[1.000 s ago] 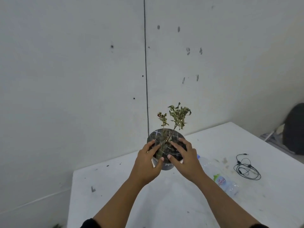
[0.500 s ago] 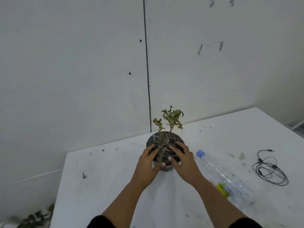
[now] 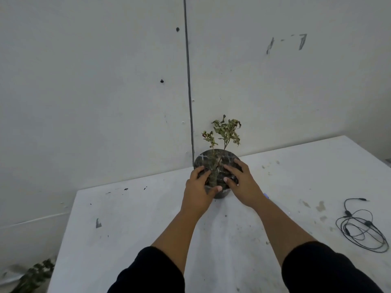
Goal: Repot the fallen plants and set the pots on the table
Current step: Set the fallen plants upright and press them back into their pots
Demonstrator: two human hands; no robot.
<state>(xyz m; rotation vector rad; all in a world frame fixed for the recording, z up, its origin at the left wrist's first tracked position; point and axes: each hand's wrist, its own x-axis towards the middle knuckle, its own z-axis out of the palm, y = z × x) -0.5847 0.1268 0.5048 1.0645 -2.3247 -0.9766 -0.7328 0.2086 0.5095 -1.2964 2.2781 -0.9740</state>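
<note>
A dark marbled pot (image 3: 213, 157) stands on the white table (image 3: 131, 240) near its far edge, by the wall. A small wilted green plant (image 3: 224, 132) rises upright from it. My left hand (image 3: 200, 191) grips the pot's near left side, thumb across the rim. My right hand (image 3: 243, 183) lies over the pot's right side, fingers spread on its top next to the stem. The near wall of the pot is hidden by my hands.
A coiled black cable (image 3: 361, 227) lies on the table at the right. A blue bottle cap (image 3: 266, 195) peeks out behind my right wrist. Leafy branches (image 3: 31, 275) lie on the floor at the lower left, beyond the table's left edge.
The pot has come down and away from me and now rests on the table near the wall. Both hands stayed on it. My right arm now hides the plastic bottle.
</note>
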